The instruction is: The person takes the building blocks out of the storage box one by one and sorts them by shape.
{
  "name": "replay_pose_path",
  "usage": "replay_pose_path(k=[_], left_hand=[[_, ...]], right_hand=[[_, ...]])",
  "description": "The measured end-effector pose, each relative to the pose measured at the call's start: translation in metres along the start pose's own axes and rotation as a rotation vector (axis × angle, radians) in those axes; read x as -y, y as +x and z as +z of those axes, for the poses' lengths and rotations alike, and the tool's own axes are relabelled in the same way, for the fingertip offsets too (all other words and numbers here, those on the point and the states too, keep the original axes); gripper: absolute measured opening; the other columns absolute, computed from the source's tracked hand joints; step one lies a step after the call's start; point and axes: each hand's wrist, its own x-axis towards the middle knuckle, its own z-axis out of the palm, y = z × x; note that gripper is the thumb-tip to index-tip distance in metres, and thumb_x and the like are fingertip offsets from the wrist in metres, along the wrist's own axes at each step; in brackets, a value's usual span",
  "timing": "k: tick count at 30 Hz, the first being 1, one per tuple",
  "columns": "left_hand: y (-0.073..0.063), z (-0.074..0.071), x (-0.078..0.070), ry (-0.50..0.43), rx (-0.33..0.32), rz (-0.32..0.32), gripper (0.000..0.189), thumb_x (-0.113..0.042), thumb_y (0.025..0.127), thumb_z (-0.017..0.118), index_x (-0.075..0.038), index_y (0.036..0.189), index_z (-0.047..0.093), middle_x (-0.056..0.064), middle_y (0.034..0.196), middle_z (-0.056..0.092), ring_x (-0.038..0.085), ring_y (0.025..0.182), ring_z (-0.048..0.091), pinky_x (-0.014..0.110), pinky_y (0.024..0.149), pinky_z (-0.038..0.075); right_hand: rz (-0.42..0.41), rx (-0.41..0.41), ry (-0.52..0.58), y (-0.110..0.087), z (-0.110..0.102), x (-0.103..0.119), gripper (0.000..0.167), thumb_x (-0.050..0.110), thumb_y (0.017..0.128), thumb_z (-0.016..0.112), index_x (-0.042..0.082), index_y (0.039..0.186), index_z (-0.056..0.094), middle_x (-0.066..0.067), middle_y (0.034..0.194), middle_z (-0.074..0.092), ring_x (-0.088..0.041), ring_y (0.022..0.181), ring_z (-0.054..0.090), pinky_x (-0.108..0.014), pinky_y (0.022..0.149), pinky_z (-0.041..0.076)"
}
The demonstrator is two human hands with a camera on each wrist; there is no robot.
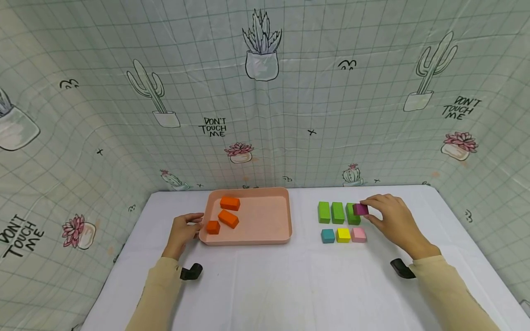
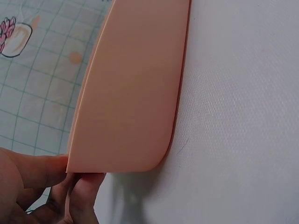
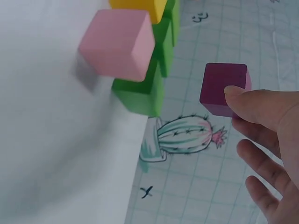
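Observation:
My right hand pinches a purple cube between thumb and fingers. In the head view that cube is held over the rightmost of three green blocks, covering part of it. A teal cube, a yellow cube and a pink cube sit in a row in front of them. At the left, my left hand grips the left edge of a peach tray; thumb and fingers meet the tray's rim in the left wrist view. Inside it lie three orange blocks.
The white table extends in front of the tray and blocks. Behind and on both sides hangs a gridded cloth printed with cacti. A dark strap piece shows at the left wrist, another strap piece at the right.

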Motion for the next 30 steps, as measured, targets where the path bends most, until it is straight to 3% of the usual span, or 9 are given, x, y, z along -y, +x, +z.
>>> replay_pose_path(k=[17,30], left_hand=[[-0.003,0.001,0.0,-0.004,-0.002,0.008,0.038,0.004,0.1,0.059,0.012,0.137,0.063,0.029,0.126,0.062,0.014,0.079,0.061,0.019,0.062,0.054],[-0.002,0.002,0.0,0.007,-0.013,-0.011,0.038,0.002,0.101,0.06,0.009,0.138,0.063,0.028,0.128,0.061,0.017,0.082,0.06,0.019,0.064,0.053]], right_hand=[[0.121,0.143,-0.018,-0.048,-0.002,-0.016,0.04,-0.001,0.076,0.089,0.0,0.114,0.077,-0.016,0.109,0.075,-0.043,0.104,0.066,-0.062,0.086,0.05],[0.166,0.219,-0.002,-0.061,0.003,-0.017,0.039,0.002,0.078,0.089,-0.001,0.115,0.077,-0.016,0.109,0.075,-0.043,0.104,0.068,-0.061,0.087,0.051]])
